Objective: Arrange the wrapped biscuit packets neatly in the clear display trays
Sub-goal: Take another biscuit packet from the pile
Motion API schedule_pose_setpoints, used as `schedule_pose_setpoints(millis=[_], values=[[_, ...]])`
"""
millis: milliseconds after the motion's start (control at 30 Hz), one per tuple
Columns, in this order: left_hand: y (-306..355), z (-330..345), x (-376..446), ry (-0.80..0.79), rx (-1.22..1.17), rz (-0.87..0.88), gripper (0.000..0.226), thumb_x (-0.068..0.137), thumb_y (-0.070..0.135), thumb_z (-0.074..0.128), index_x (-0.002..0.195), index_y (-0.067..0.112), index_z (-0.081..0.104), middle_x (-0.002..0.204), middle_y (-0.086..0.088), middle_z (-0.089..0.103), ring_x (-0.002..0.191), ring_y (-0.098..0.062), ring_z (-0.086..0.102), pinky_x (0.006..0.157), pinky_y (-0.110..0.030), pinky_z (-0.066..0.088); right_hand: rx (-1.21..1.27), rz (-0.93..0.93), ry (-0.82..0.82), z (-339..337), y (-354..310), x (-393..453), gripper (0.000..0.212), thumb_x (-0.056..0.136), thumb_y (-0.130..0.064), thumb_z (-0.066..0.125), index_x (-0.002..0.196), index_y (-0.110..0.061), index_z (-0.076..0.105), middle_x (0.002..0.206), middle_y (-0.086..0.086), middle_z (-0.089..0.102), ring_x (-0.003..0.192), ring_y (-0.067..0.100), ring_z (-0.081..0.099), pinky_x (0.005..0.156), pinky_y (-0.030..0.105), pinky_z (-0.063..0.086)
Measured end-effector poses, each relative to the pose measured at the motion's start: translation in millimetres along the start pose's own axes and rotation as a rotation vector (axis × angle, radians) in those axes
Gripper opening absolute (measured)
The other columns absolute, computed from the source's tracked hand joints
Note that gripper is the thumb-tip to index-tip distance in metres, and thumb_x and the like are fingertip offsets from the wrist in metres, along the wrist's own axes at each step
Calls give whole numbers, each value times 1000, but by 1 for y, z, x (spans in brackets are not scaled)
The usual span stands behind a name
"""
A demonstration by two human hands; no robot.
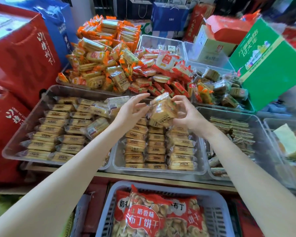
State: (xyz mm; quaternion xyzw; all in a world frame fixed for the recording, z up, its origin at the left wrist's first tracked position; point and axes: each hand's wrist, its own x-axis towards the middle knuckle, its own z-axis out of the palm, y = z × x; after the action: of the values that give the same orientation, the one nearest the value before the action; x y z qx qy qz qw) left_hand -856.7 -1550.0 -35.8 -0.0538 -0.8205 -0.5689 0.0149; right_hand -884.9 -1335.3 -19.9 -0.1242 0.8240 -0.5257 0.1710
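Observation:
A clear-wrapped packet of golden biscuits [162, 108] is held up over the middle clear tray [158, 170], tilted. My right hand [184, 113] grips its right side. My left hand [132, 110] is at the packet's left edge with fingers spread, fingertips touching the wrapper. The middle tray holds neat rows of the same packets [155, 147]. The left clear tray [12, 149] also holds rows of packets [58, 132], with a few lying loose and askew near its far right.
Heaps of orange-wrapped [101, 53] and red-wrapped [159, 76] biscuits fill the trays behind. A tray of thin wafers [236, 130] sits at right. A grey basket [108, 209] with red biscuit bags is below. Red bags [22, 53] stand left, a green box [270, 65] right.

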Motion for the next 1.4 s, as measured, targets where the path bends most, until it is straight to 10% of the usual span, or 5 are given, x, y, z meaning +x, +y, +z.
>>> schedule_pose_setpoints(millis=[133, 333, 533, 767, 1400], values=[[21, -4, -1, 98, -197, -2, 16, 86, 11, 66, 97, 22, 69, 77, 9, 71, 65, 0, 66, 63, -15, 51, 250, -5, -140, -2, -10, -13, 60, 76, 1, 73, 121, -27, 46, 116, 0, 59, 104, 21, 61, 93, 38, 49], [27, -25, -10, 129, -105, 24, 13, 86, 5, 65, 84, 15, 72, 84, -8, 72, 77, -22, 71, 79, -37, 57, 411, 16, -288, 0, -16, -17, 66, 67, -5, 74, 125, -21, 46, 110, 5, 60, 99, 25, 62, 82, 36, 53], [34, -34, -20, 225, -13, -7, 12, 84, 16, 69, 75, 7, 68, 60, 6, 66, 50, 0, 57, 52, -14, 47, 207, -20, -191, 9, -32, -17, 61, 66, -17, 78, 119, -32, 51, 123, 13, 54, 106, 27, 63, 93, 40, 51], [53, -34, -15, 176, 34, 122, 20, 84, 15, 68, 104, 19, 69, 99, 7, 68, 80, -3, 63, 70, -11, 49, -34, -160, -140, 13, -50, -18, 59, 76, -4, 75, 113, -41, 49, 113, 1, 53, 100, 28, 65, 88, 39, 54], [61, -33, -26, 162, -527, -196, 15, 88, 13, 63, 96, 1, 69, 83, -8, 70, 72, -9, 68, 67, -15, 55, 475, -45, -19, 14, -44, -15, 51, 75, -21, 69, 121, -14, 49, 104, 6, 70, 94, 20, 68, 81, 35, 57]])
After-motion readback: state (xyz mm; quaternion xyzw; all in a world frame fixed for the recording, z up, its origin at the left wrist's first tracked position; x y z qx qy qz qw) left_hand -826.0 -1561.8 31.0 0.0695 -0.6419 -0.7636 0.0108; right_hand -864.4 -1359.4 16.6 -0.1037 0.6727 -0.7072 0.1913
